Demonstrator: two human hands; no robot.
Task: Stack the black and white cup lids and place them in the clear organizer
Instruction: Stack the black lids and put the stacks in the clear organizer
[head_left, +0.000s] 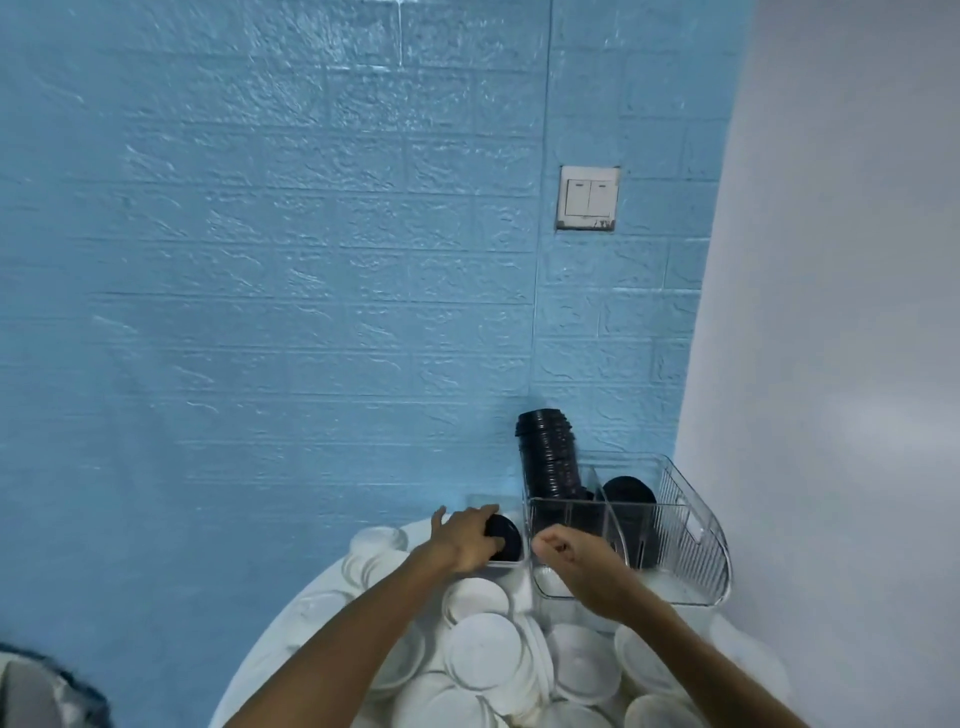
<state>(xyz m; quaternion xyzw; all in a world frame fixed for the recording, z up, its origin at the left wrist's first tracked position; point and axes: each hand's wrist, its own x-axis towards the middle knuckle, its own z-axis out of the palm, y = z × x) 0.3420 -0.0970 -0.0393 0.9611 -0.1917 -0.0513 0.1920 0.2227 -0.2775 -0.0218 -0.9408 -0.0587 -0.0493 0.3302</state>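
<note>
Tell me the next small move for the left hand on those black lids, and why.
Probably lower the black lids fully into the small clear bin and let go: the left hand grips them just above it, while the right hand hangs curled and empty beside the clear organizer.

Two bare forearms, no sleeves, left hand (464, 538), right hand (576, 561)

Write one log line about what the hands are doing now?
left hand: grips black lids | right hand: curled, empty | clear organizer: black lids inside
</note>
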